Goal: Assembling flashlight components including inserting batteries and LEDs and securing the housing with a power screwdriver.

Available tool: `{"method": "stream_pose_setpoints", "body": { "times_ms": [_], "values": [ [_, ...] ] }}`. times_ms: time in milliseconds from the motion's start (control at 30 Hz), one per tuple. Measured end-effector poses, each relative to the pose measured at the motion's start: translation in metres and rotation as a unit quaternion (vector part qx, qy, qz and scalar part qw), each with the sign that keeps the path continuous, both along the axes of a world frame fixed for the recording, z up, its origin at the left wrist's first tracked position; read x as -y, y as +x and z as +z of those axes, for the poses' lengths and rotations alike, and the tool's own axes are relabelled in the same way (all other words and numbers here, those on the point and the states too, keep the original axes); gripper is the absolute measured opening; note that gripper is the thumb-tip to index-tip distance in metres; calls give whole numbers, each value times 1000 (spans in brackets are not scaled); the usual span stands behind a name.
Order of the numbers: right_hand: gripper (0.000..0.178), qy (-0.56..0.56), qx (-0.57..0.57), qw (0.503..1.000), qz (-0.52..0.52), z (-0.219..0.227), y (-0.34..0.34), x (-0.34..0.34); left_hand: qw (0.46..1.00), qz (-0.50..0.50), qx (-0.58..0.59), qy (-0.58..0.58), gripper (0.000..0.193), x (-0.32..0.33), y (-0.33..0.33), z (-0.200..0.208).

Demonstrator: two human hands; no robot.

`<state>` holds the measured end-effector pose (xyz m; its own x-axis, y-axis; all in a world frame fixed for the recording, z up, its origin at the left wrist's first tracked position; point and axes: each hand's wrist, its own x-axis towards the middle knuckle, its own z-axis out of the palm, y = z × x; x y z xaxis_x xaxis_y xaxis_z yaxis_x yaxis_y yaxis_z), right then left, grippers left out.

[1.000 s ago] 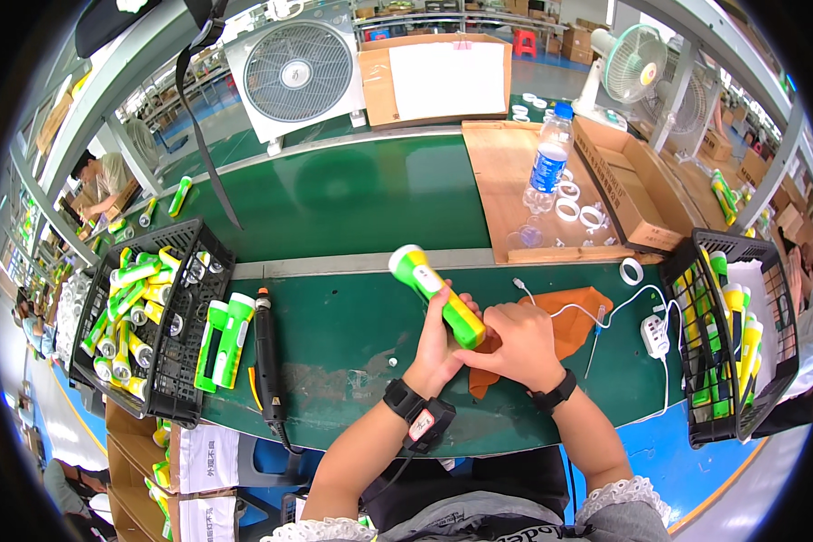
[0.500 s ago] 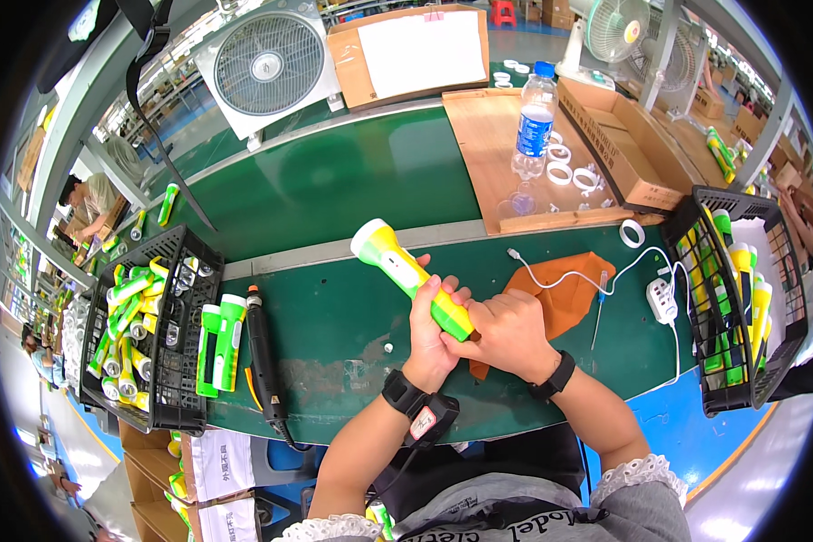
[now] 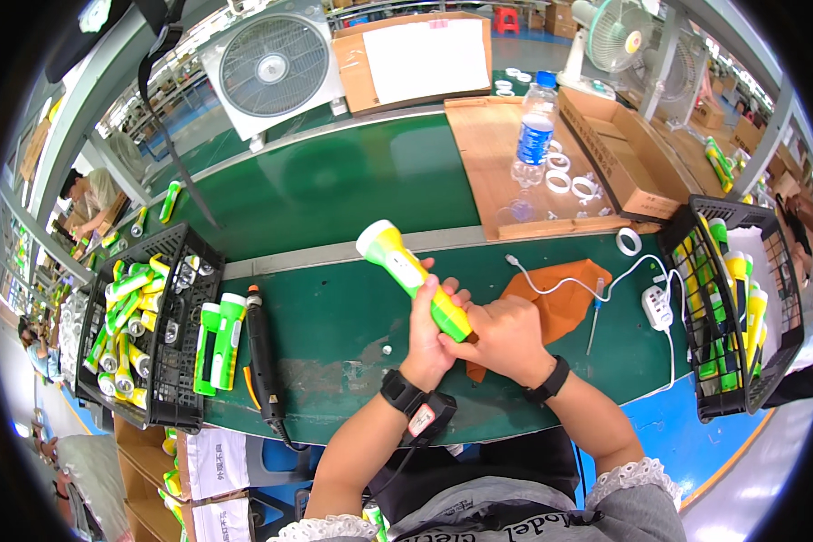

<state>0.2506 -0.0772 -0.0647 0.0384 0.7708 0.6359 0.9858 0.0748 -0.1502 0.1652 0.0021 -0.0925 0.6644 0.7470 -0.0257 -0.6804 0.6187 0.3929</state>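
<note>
A green and yellow flashlight [image 3: 399, 264] with a white head ring is held tilted above the bench, its head up and to the left. My left hand [image 3: 432, 327] is closed round its handle. At the tail end, my right hand [image 3: 508, 332] is closed with its fingers pressed against the flashlight's butt; whether something small is pinched there is hidden. An orange cloth [image 3: 565, 294] lies on the green bench behind my right hand. Two more flashlights [image 3: 227, 341] stand side by side on the left, beside a black electric screwdriver [image 3: 260, 361] with a cord.
Black crates, one at the left [image 3: 176, 361] and one at the right [image 3: 736, 388], hold flashlights. A small screwdriver [image 3: 595, 316], white cable and charger block [image 3: 657, 307] lie at right. Behind, a wooden board [image 3: 479, 163] carries a water bottle [image 3: 534, 135] and white rings [image 3: 558, 182].
The flashlight's head has shifted very slightly right within the picture, along with a small tilt of the whole view. Both hands keep the same hold.
</note>
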Motion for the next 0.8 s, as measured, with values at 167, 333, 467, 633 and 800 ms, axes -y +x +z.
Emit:
{"method": "stream_pose_setpoints", "body": {
  "times_ms": [167, 333, 467, 633, 800],
  "values": [
    [36, -27, -60, 998, 14, 3, -4, -6, 994, 47, -66, 67, 37, -11, -5, -8],
    [34, -136, -221, 963, 73, 5, 13, -3, 992, 30, -41, 118, 34, -2, 0, 10],
    [26, -245, -326, 884, 229, 27, -1, -5, 991, 64, 13, 113, 31, 15, -55, 54],
    [20, -266, -96, 905, 317, 38, -56, -37, 973, 147, 55, 170, 46, 47, -168, 78],
    [51, -25, 144, 882, 449, 21, -174, -119, 921, 347, -156, 83, 50, 65, -245, 86]
  ]
}}
